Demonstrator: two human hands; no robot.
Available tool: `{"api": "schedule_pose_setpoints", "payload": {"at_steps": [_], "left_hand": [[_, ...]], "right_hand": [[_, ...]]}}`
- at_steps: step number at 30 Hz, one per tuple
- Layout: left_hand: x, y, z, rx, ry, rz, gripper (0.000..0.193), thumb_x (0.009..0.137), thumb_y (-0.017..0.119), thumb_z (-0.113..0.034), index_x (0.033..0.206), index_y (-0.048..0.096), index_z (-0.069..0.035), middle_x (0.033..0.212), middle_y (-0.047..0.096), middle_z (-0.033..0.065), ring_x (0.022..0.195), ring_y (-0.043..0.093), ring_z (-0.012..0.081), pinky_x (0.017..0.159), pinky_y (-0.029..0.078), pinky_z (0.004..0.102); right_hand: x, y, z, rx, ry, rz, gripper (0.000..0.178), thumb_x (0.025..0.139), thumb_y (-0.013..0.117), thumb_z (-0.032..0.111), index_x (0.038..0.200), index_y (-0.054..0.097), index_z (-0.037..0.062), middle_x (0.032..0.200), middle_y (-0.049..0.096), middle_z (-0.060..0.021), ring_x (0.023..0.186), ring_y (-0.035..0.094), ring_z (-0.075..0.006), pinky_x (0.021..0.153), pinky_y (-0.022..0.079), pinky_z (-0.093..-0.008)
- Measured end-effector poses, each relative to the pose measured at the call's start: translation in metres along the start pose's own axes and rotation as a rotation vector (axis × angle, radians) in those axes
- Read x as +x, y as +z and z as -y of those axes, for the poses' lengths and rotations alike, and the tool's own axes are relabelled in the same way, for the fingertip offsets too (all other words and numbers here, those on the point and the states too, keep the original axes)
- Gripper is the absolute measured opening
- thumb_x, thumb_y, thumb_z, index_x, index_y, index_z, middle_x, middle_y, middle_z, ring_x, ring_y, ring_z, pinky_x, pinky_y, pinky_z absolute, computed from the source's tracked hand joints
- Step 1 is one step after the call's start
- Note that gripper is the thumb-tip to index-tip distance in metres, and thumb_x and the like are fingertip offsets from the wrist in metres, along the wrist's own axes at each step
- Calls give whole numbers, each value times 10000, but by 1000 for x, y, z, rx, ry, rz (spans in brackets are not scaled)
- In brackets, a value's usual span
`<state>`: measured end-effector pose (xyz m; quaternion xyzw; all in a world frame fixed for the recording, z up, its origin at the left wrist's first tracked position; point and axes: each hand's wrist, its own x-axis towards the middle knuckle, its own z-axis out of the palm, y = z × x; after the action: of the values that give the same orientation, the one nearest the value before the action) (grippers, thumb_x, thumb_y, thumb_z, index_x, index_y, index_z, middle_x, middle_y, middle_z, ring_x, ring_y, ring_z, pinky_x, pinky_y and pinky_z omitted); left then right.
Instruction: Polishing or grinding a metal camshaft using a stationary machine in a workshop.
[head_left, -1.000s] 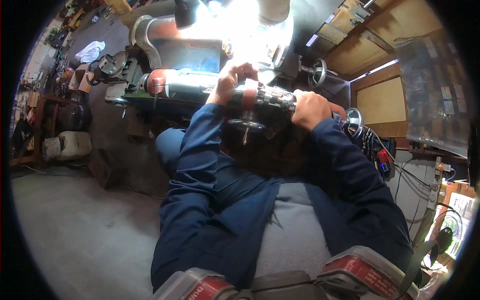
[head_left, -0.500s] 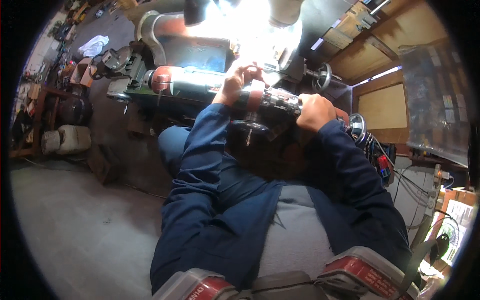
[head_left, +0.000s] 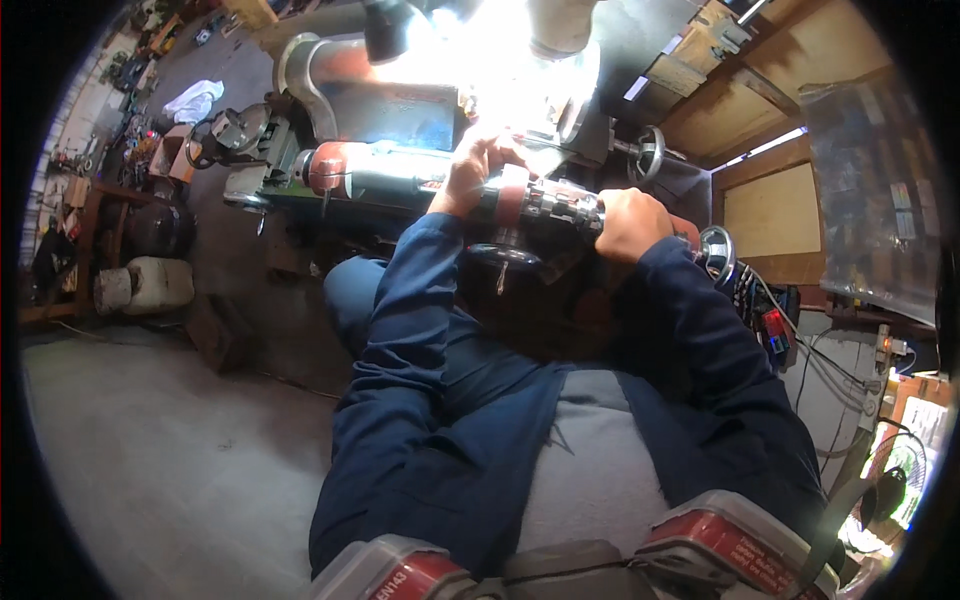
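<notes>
Both my arms, in dark blue sleeves, reach to a workshop machine with a grinder-like body (head_left: 395,115). My left hand (head_left: 468,178) has its fingers bent in at the brightly lit middle. Strong glare hides what they pinch. Close beside it are a reddish-brown clamp block (head_left: 511,200) and a ridged metal collar (head_left: 560,203). My right hand (head_left: 634,224) is closed round a part at the collar's right end; the hand covers that part. A dark handwheel (head_left: 503,255) with a small crank handle sits below, between my hands. Leftward runs a pale cylinder (head_left: 385,170) with a red end (head_left: 325,168).
A chrome handwheel (head_left: 716,254) lies just right of my right hand, another handwheel (head_left: 648,153) above it. At far left is a wheeled fixture (head_left: 235,132). A dark lamp-like head (head_left: 392,30) hangs above. Cables (head_left: 835,365) run down at right. Respirator filters (head_left: 720,540) edge the bottom.
The view has shifted slightly, moving the surroundings a little. Both hands keep the same places on the machine; my left fingers look slightly shifted.
</notes>
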<state>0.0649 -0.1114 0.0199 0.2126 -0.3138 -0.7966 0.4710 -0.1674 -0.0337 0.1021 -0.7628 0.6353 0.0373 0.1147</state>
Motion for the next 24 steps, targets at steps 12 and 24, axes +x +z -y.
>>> {"api": "schedule_pose_setpoints", "payload": {"at_steps": [12, 24], "left_hand": [[1, -22, -5, 222, 115, 30, 488, 977, 396, -344, 1212, 486, 74, 920, 690, 210, 909, 678, 375, 919, 497, 471], [8, -9, -9, 219, 87, 111, 490, 948, 440, -368, 1164, 507, 67, 843, 686, 216, 829, 681, 343, 866, 508, 443]], "right_hand": [[-157, 54, -32, 523, 265, -351, 210, 877, 676, 225, 919, 634, 24, 850, 672, -165, 798, 676, -316, 697, 519, -404], [-141, 75, -89, 978, 268, -307, 203, 892, 651, 59, 1076, 658, -28, 784, 670, -124, 606, 620, -164, 563, 492, -301]]}}
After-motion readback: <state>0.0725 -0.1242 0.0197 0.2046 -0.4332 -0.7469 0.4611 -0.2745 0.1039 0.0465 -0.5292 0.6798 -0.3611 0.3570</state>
